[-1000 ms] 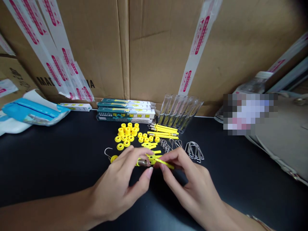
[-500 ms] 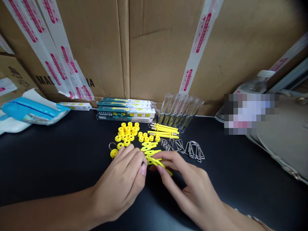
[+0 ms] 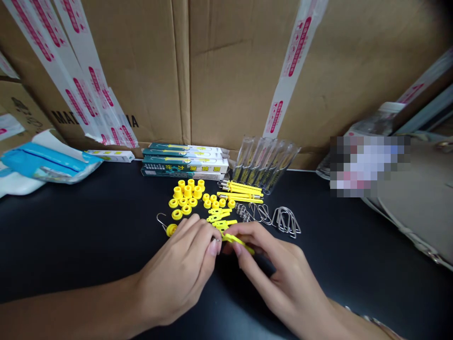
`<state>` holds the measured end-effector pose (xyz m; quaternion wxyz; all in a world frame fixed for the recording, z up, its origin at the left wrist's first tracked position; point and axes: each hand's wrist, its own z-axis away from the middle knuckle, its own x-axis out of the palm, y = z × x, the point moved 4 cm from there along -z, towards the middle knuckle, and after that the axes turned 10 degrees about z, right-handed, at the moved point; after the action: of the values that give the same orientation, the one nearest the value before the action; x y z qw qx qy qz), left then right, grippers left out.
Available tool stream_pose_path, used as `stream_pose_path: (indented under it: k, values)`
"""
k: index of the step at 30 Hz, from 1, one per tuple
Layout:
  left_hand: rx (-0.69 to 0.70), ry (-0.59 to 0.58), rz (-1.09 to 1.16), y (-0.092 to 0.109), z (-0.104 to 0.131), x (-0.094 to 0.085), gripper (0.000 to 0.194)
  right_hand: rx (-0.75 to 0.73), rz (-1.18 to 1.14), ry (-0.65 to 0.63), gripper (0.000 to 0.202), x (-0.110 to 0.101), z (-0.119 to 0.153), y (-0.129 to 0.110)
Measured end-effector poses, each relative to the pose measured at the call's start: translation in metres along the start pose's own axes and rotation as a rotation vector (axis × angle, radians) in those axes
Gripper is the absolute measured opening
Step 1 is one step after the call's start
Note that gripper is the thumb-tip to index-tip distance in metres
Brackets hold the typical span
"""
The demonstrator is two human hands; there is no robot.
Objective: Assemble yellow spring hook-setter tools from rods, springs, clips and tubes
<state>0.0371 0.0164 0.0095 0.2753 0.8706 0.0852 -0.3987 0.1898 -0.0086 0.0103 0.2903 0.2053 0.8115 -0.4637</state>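
Observation:
My left hand is closed around a yellow cap with a curved metal hook sticking out on its far left side. A small bit of metal wire shows at the thumb tip; the rest is hidden in the fist. Between thumb and fingers, my right hand pinches a narrow yellow plastic strip, tilted, its left end close to the left fingertips. Whether wire and strip touch, I cannot tell. Just behind the hands lie several similar flat yellow pieces.
Yellow caps and small yellow rings stand beyond. Springs, wire hooks, yellow rods and clear tubes lie to the right. Boxes are stacked against the cardboard. A bottle and bag sit at right.
My left hand has shifted slightly right, bringing the wire end nearer the yellow strip. The cap and hook have turned a little. The right hand stays almost in place.

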Motion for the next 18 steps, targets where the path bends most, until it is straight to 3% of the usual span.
stream_pose_path:
  k: [8,18]
  values:
    - [-0.012,-0.058,-0.035,-0.0012,0.0015,0.003,0.029,-0.04,0.105,-0.052,0.016,0.0029,0.0048,-0.0065]
    - [-0.026,-0.047,-0.025,-0.0024,0.002,0.0007,0.025,-0.126,0.112,-0.012,0.022,0.0024,0.006,-0.0065]
